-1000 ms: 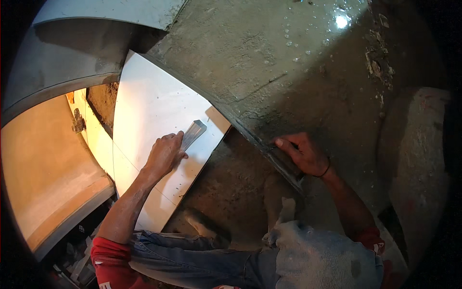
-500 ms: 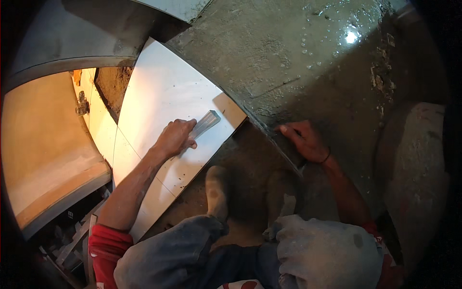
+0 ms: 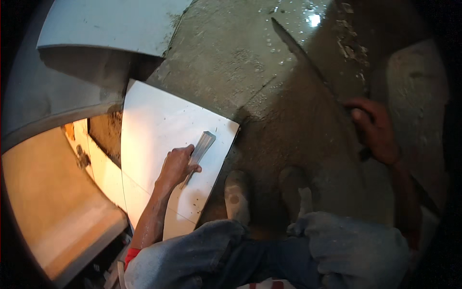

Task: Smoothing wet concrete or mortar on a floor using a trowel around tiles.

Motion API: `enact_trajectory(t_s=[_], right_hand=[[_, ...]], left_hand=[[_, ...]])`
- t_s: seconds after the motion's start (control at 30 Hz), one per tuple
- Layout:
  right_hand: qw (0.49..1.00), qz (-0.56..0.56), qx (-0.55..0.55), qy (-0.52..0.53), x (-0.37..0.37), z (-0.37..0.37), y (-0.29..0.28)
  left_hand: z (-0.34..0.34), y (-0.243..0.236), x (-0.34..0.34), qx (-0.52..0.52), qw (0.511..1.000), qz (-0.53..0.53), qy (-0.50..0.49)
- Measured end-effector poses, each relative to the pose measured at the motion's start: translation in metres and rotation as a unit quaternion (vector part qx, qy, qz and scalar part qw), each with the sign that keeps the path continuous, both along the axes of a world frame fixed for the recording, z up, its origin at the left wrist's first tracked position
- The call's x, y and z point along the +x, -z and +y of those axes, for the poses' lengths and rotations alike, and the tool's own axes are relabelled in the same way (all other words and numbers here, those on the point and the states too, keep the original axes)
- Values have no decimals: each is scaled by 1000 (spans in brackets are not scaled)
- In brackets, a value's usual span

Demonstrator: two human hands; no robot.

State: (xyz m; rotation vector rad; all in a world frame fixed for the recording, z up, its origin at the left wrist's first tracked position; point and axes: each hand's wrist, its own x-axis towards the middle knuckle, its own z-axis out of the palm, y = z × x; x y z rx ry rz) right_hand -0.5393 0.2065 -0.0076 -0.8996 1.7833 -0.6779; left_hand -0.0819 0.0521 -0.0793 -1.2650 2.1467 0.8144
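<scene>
My left hand (image 3: 177, 164) is closed round a silvery, ridged bar (image 3: 204, 143), which rests on a large white tile (image 3: 159, 113). Small dark specks dot the tile, and a thin line crosses its lower part. Over on the right, my right hand (image 3: 378, 129) grips a long, thin, dark straightedge (image 3: 304, 54). It slants up and left from the hand across wet grey mortar (image 3: 226, 62); whether it touches the mortar I cannot tell. Part of the straightedge near my fingers is in shadow.
Another white slab (image 3: 110, 24) lies at the upper left. Below it a curved, warmly lit panel (image 3: 57, 192) stands left of the tile. My boots (image 3: 237, 192) are on the dark floor beside the tile. A pale, rough block (image 3: 414, 91) is at the far right.
My right hand has moved right and up, and the straightedge now reaches out over the mortar. The whole view has shifted. My left hand still holds the bar on the tile.
</scene>
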Motion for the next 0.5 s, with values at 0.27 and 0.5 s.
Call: enact_trajectory(t_s=[0.27, 0.5], right_hand=[[947, 297, 122, 7, 4, 38, -137], [988, 58, -141, -17, 35, -63, 3]], left_hand=[[1, 2, 10, -11, 995, 81, 64], [4, 7, 6, -12, 998, 44, 45]])
